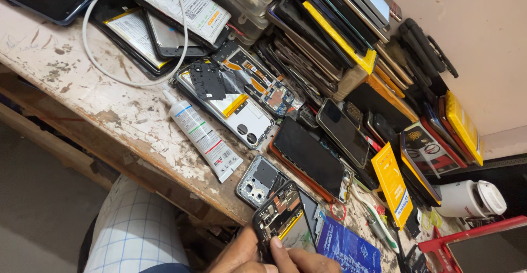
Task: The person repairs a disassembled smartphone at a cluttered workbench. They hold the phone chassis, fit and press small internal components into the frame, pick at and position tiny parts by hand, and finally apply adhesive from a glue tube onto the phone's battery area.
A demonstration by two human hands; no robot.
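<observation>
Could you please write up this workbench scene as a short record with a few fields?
Setting: worn, paint-chipped wooden bench piled with phones and phone parts.
Left hand: grips the lower edge of an opened phone with its circuit board showing.
Right hand: fingertips rest on the same phone.
Beside the phone: grey phone frame, blue card.
On the bench: white glue tube, white cable, opened white phone, black-screened phone.
Back: stack of phones on edge.
Right edge: white cup, red tray.
</observation>
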